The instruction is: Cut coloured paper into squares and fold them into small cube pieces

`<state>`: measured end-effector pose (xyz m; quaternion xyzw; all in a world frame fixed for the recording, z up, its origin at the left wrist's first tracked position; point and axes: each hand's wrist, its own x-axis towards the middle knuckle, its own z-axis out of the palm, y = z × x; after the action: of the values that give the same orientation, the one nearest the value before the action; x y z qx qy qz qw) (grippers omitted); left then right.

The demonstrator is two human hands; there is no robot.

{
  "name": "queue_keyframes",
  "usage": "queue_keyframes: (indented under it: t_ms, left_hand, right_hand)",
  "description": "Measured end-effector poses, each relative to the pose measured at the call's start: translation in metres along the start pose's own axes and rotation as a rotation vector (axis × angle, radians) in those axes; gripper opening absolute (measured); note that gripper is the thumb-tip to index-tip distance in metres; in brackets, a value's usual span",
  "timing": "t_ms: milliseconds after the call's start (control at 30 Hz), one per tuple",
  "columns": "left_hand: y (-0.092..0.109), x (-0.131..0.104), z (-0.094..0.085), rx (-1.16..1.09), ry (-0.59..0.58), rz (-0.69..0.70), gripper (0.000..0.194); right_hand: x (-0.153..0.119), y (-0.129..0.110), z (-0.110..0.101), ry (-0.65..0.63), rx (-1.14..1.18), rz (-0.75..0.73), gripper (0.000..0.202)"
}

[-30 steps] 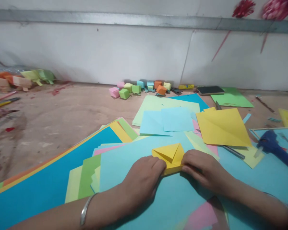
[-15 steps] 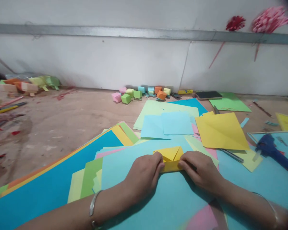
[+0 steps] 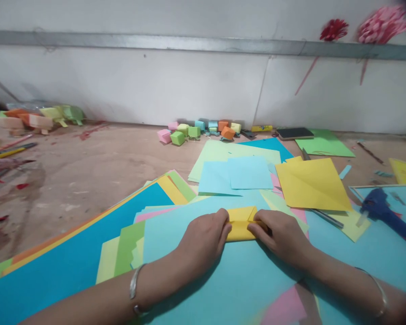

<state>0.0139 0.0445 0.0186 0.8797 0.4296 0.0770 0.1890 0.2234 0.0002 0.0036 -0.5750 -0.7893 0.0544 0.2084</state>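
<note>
A folded piece of yellow paper (image 3: 241, 216) lies on a large light blue sheet (image 3: 223, 280), with fold lines and a raised lower flap. My left hand (image 3: 205, 237) pinches its left end between thumb and fingers. At the right end, my right hand (image 3: 280, 232) grips it too, the thumb pressed along the flap. Both ends of the paper are hidden under my fingers. Beyond it lie light blue squares (image 3: 250, 174), and to the right a creased yellow square (image 3: 313, 184).
Small paper cubes (image 3: 194, 132) stand along the wall. A phone (image 3: 295, 133) rests beside green paper (image 3: 325, 143). A blue glue gun (image 3: 379, 205) lies at the right. Stacked coloured sheets (image 3: 71, 253) spread to the left, and paper figures (image 3: 42, 118) sit at the far left.
The lower flap of the yellow paper has been pressed and folded flatter. My right thumb has shifted slightly left along it, while my left hand keeps its hold.
</note>
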Motion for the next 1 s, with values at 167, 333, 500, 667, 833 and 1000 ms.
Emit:
queue_keyframes:
  t_ms: [167,333,500,667,833,1000]
  left_hand:
    - [-0.003,-0.002,0.003,0.031,-0.013,0.014,0.014]
    - [-0.004,-0.003,0.001,0.091,0.01,0.022,0.017]
    - [-0.005,0.003,-0.005,0.12,0.137,0.044,0.021]
    - [-0.008,0.008,-0.003,0.015,0.075,0.041,0.017]
    - [-0.01,0.009,-0.001,-0.246,0.058,-0.025,0.014]
    - [-0.008,0.007,-0.005,-0.607,-0.002,-0.091,0.011]
  right_hand:
    - [0.0,0.003,0.003,0.048,-0.078,-0.027,0.028]
    - [0.001,0.006,0.004,0.075,-0.095,-0.06,0.03]
    - [0.003,0.009,0.005,0.09,-0.084,-0.09,0.031]
    - [0.002,0.008,0.007,0.131,-0.074,-0.119,0.033]
    - [-0.001,0.006,0.007,0.157,0.003,-0.106,0.032]
    - [-0.001,0.007,0.0,0.265,0.231,0.038,0.033]
